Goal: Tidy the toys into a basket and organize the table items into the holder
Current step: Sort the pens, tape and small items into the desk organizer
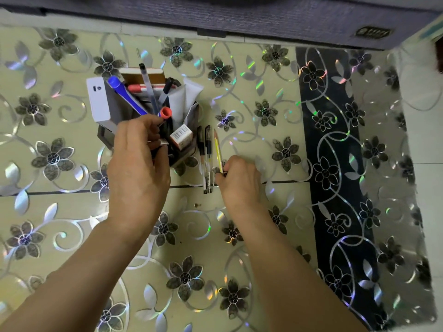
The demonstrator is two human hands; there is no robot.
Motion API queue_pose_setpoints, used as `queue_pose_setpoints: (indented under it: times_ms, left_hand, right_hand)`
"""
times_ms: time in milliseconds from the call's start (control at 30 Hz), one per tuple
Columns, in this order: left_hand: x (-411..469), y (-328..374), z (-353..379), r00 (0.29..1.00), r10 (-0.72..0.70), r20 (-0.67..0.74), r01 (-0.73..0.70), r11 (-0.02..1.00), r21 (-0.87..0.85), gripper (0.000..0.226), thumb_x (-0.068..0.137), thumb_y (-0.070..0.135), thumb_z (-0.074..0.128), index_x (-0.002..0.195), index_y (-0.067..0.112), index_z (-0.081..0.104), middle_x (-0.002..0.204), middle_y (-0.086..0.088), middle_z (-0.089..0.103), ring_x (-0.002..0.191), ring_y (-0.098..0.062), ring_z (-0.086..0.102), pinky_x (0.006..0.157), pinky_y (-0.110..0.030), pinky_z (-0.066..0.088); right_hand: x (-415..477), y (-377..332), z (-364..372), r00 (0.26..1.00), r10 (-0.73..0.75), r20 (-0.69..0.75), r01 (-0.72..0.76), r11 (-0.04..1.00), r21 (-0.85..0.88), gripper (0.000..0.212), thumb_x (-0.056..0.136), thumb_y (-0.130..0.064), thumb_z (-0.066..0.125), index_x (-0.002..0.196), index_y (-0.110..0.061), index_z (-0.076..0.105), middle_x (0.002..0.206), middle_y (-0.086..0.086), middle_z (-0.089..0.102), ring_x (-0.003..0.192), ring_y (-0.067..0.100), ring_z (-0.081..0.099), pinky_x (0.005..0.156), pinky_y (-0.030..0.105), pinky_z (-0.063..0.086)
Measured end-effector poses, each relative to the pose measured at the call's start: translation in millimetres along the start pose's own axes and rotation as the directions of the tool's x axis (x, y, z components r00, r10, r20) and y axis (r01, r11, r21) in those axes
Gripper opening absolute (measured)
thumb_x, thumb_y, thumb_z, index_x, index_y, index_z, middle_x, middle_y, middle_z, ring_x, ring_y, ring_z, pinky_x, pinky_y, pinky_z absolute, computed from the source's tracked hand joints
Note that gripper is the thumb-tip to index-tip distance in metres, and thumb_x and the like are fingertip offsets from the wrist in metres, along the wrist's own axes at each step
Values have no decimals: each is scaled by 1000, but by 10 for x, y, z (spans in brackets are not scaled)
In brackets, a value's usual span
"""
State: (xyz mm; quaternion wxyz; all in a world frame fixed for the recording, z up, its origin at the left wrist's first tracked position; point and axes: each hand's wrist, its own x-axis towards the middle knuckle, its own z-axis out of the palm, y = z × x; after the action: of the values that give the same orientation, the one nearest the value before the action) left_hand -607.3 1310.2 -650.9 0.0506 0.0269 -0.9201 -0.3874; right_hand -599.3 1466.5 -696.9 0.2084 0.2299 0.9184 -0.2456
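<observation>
— Pencil [217, 149] first?
— Yes. My right hand [239, 178] pinches its near end; two pens [205, 161] lie just left. My left hand [139, 159] clasps the holder [105, 137]. Lift straight, drop upright.

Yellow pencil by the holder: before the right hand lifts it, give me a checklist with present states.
1. Right hand on the thin yellow pencil: ok, fingertips pinch its near end.
2. Pencil off the floral patterned table: not ok, it looks flat on it.
3. Two black-capped clear gel pens apart from the pencil: ok, they lie just left, parallel.
4. Dark multi-compartment desk holder steadied: ok, left hand is on its near side.
5. Left hand free: not ok, it holds a red-capped marker.
6. Free slot for the pencil: cannot tell, compartments crowded and partly hidden.
</observation>
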Motion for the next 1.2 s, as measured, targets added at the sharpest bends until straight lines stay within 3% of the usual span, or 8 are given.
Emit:
queue_pose_setpoints:
  times_ms: [200, 400, 567, 700, 867, 933, 1033, 1200]
  left_hand:
    - [-265, 35, 85, 989, 132, 69, -136, 988, 67, 27, 85, -1, 56, 106, 15, 59, 100, -2, 57, 92, -19, 54, 79, -18, 37]
    - [-420, -73, 569, 937, 32, 347, -73, 992, 106, 40, 82, 3, 59, 119, 17, 57, 119, -4, 57, 99, -23, 61, 77, -19, 38]
    - [-296, -113, 833, 922, -110, 372, 26, 974, 223, 36, 83, 5, 58, 118, 15, 57, 113, -14, 55, 85, -38, 61, 73, -37, 49]
    - [-265, -69, 850, 885, -187, 427, 19, 930, 367, 54, 74, 4, 68, 121, 17, 45, 110, -13, 52, 76, -37, 62, 61, -34, 40]
    - [-416, -90, 577, 841, -261, 475, 53, 912, 406, 86, 68, 14, 73, 139, 12, 25, 105, -11, 62, 90, -31, 63, 68, -32, 36]
    - [-520, -96, 351, 842, -269, 468, 101, 930, 353, 77, 74, 23, 68, 140, 15, 30, 99, -7, 65, 92, -29, 63, 69, -31, 35]
    - [-663, -82, -32, 887, -204, 415, 100, 961, 259, 41, 75, 23, 64, 114, 25, 53, 90, 2, 66, 77, -22, 65, 62, -28, 42]
    - [-492, 79, -590, 963, -180, 201, 167, 983, 80, 22, 80, 21, 63, 90, 34, 49, 76, 16, 62, 71, 10, 62, 61, -22, 48]
  right_hand:
    - [61, 36, -20, 999, 36, -35, -33, 996, 80, 18, 84, -23, 67, 95, -9, 69, 93, 12, 71, 90, 33, 65, 75, 31, 51]
    - [-115, 17, -240, 953, -56, -297, 123, 970, 211, 11, 78, -21, 68, 87, -14, 66, 73, -3, 68, 77, 24, 65, 80, 37, 51]
    - [-240, -117, -424, 910, -131, -393, 243, 937, 252, 10, 76, -24, 69, 84, -20, 64, 65, -12, 60, 69, 15, 65, 76, 39, 52]
    - [-304, -274, -541, 887, -186, -424, 326, 901, 286, 9, 74, -22, 69, 80, -19, 62, 62, -13, 58, 63, 10, 61, 70, 35, 53]
    - [-356, -497, -714, 861, -267, -434, 424, 848, 318, 13, 76, -17, 65, 85, -20, 56, 64, -6, 61, 58, 9, 61, 65, 34, 52]
    - [-349, -605, -752, 850, -296, -435, 468, 804, 367, 12, 79, -15, 64, 87, -18, 55, 65, -8, 62, 60, 10, 62, 64, 39, 54]
    - [-308, -757, -744, 835, -340, -433, 523, 735, 431, 8, 85, -14, 60, 93, -15, 60, 66, -11, 63, 67, 12, 66, 67, 43, 55]
    - [-240, -941, -592, 804, -413, -427, 581, 697, 420, 12, 93, -21, 54, 96, -12, 61, 71, -5, 68, 71, 19, 69, 64, 44, 54]
